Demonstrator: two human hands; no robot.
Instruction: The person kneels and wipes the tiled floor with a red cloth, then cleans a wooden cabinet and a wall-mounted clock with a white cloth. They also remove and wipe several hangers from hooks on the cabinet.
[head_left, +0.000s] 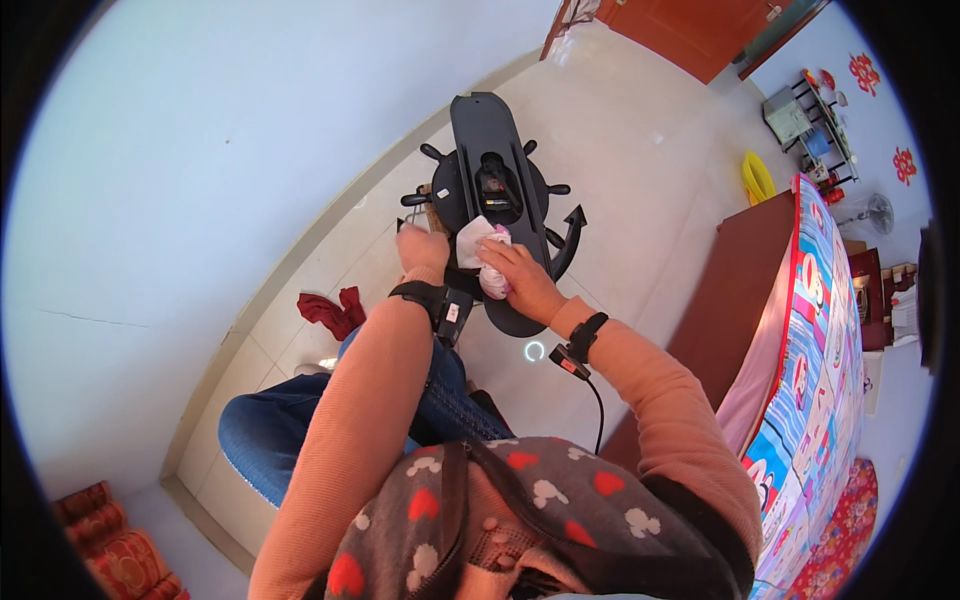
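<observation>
Before me is a black ship's-wheel-and-anchor wall clock (487, 127), back side up. Peg-like handles stick out around its wheel, and a recess in the middle holds a battery (496, 202). My right hand (521, 277) presses a crumpled white and pink cloth (493, 279) against the lower part of the black back. At the left side, my left hand (422, 249) is closed around the anchor's curved arm, whose pointed tip shows beside the knuckles. The anchor's other arm (571, 244) curves up on the right. What supports the clock is mostly hidden.
A dark red cloth (334, 312) lies on the tiled floor by my leg. To the right stands a bed with a brown side panel (724, 300) and patterned quilt (814, 322). A yellow basin (757, 178) is beyond it. The wall (187, 187) runs along the left.
</observation>
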